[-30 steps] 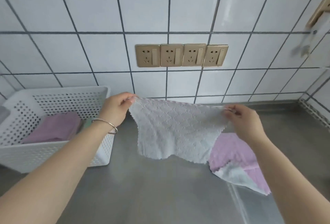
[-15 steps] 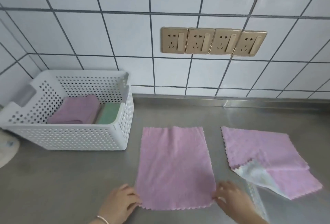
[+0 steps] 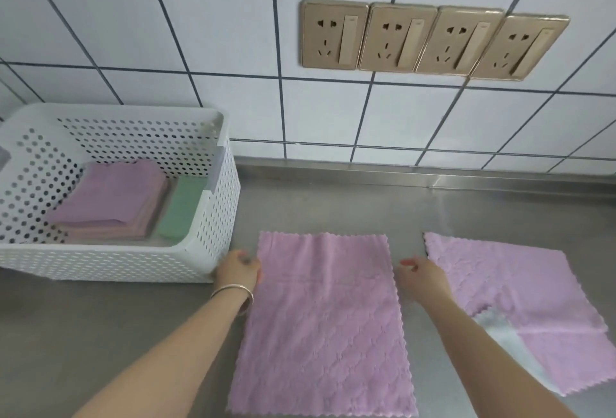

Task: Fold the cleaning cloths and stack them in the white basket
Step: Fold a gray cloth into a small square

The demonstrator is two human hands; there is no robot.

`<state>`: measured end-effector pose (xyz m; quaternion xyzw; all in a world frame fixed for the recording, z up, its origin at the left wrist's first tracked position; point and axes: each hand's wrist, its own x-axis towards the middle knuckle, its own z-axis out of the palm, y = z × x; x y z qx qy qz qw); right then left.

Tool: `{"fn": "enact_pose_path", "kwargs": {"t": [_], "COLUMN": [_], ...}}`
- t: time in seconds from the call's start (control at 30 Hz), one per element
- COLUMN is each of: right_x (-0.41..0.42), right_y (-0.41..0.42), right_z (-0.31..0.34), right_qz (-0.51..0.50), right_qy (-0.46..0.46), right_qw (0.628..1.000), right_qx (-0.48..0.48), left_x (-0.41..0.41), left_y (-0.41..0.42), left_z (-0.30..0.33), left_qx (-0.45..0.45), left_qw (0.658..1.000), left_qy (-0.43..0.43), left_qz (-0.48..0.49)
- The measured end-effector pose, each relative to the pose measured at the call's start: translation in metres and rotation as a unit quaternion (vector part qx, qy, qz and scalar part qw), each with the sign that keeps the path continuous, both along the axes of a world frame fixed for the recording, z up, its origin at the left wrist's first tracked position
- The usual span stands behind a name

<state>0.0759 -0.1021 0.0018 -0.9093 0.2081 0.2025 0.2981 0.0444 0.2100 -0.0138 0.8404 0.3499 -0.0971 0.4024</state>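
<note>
Cloth (image 3: 321,321), pink, flat near counter's front edge; my left hand (image 3: 238,271) and right hand (image 3: 421,272) pinch its side edges. Step: first fold. Next, I judge, matching edges squarely.

Both forearms showing bare, no sleeves. Left wrist wearing thin metal bangle (image 3: 233,292). Right hand (image 3: 421,276) showing red-painted nails.

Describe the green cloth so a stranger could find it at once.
Start at the white basket on the left of the steel counter. Inside, against its right wall, lies a folded green cloth beside a pink stack. It is the only green cloth in view.
</note>
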Motion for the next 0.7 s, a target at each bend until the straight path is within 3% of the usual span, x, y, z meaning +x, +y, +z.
{"fn": "enact_pose_path", "kwargs": {"t": [0.1, 0.3, 0.57, 0.7], "right_x": [0.021, 0.022, 0.021, 0.014], "right_y": [0.013, 0.022, 0.017, 0.023], "right_z": [-0.007, -0.019, -0.027, -0.02], "right_qz": [-0.006, -0.001, -0.035, -0.059], "right_qy": [0.017, 0.027, 0.015, -0.011], "right_qw": [1.0, 0.997, 0.998, 0.997], "right_qx": [-0.016, -0.066, -0.052, -0.057], "left_x": [0.024, 0.036, 0.034, 0.029], "left_y": [-0.007, -0.014, -0.01, -0.012], "left_z": [-0.006, -0.01, -0.018, -0.013], "left_qx": [0.073, 0.124, 0.142, 0.122], "left_qw": [0.997, 0.99, 0.987, 0.991], "left_qy": [0.038, 0.069, 0.068, 0.023], "left_qz": [0.005, 0.0, 0.032, 0.049]}}
